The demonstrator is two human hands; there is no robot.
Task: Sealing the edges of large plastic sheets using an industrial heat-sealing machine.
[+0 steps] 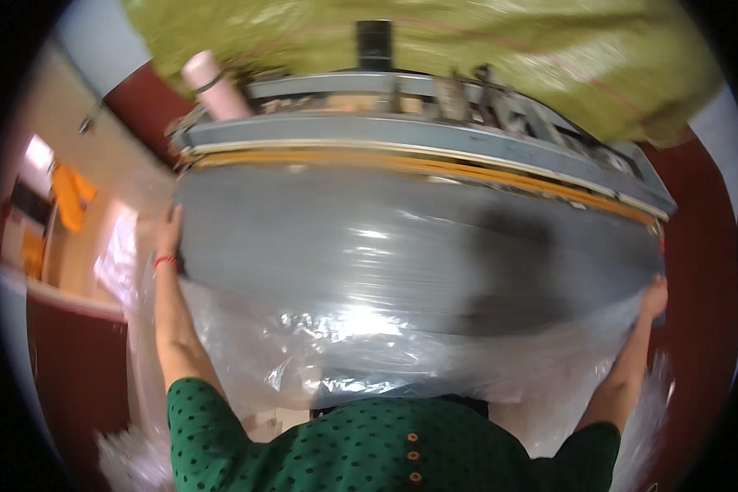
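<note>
A wide clear plastic sheet [262, 328] lies over a grey work surface [303, 197] and hangs down toward my body, with creases and bright glare on it. My left hand [170, 231], with a red band at the wrist, is at the left edge of the surface and closed on the sheet's side. At the right edge, lower down, my right hand [654, 297] grips the other side of the sheet. Both arms are spread wide, so the plastic is stretched between them. The fingertips are small and somewhat blurred.
Behind the surface runs a long grey metal frame [303, 129] with an orange strip [344, 160] along its front. A pink bottle [217, 86] and tools stand in the frame. A yellow-green cover [549, 49] hangs behind. At left is a doorway with orange cloth [71, 197].
</note>
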